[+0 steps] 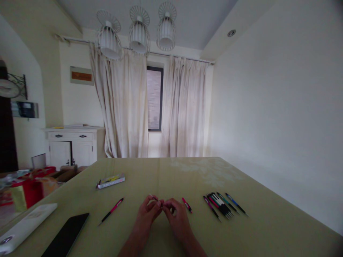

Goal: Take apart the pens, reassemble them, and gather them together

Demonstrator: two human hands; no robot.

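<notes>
My left hand (pixel 148 213) and my right hand (pixel 175 214) meet over the near middle of the table, fingertips pinched together. Between them is something small, thin and dark, mostly hidden by the fingers; its kind does not show. Just right of my right hand lies a short pink-and-black pen piece (pixel 187 205). To the left of my left hand rests a pink-and-black pen (pixel 111 211), tip toward me. Farther right, several pens (pixel 221 205) with dark, white, green and blue barrels lie side by side, tips pointing toward me.
An opened pen box (pixel 110 181) with yellow on it lies at the back left of the table (pixel 160 171). At the near left are a black phone-like slab (pixel 66 235) and a long white case (pixel 28 225). Red bags (pixel 29 189) stand beyond the left edge; a wall borders the right.
</notes>
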